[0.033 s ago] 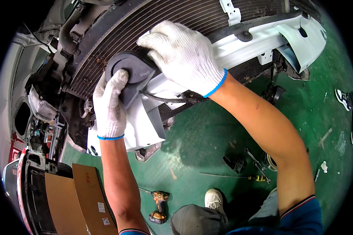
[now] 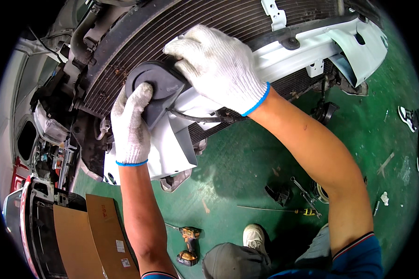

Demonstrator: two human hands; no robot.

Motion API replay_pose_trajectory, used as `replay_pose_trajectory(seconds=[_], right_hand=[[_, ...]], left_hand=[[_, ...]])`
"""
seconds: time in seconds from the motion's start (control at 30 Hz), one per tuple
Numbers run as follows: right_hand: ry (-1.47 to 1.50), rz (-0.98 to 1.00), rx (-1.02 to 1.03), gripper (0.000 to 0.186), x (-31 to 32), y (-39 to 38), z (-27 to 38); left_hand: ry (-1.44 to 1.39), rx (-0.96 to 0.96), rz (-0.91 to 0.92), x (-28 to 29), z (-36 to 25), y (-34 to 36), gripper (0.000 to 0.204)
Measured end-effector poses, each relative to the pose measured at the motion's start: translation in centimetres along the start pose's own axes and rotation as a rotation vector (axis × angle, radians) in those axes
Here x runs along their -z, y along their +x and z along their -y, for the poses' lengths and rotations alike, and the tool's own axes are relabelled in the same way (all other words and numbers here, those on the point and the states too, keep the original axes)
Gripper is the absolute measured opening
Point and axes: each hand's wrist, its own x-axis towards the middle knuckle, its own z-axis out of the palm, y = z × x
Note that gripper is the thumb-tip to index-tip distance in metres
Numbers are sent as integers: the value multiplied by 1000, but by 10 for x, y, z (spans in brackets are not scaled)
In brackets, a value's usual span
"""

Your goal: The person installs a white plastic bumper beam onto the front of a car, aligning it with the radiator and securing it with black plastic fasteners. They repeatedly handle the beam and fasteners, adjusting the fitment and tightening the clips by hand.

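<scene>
Clamping the rounded black part (image 2: 165, 83) in the left hand (image 2: 132, 121) near the left end of the white beam (image 2: 284, 60); curling the right hand (image 2: 214, 63) beside it, cannot tell whether around anything. Apparently positioning; calls next for steady left-hand support.

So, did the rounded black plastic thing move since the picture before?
No, I see no shift: the rounded black plastic thing sits in the same spot against the dark, finely ribbed radiator.

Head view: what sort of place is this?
Probably a vehicle repair workshop: an exposed radiator and white beam, with a power drill and screwdriver lying on the green floor.
</scene>
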Motion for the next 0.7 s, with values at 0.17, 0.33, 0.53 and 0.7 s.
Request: replay_pose_trajectory(seconds=[0.17,0.33,0.53,0.7], right_hand=[[-55,179,-150,15,5,2,2],[-48,6,82,12,0,0,-6],[-63,97,51,18,10,0,2],[-178,147,14,20,16,1,9]], left_hand=[[45,-40,-2,-4,-1,-1,40],[-20,-13,8,0,2,-2,46],[57,-50,-37,-3,3,-5,44],[52,-65,-21,-5,4,-3,41]])
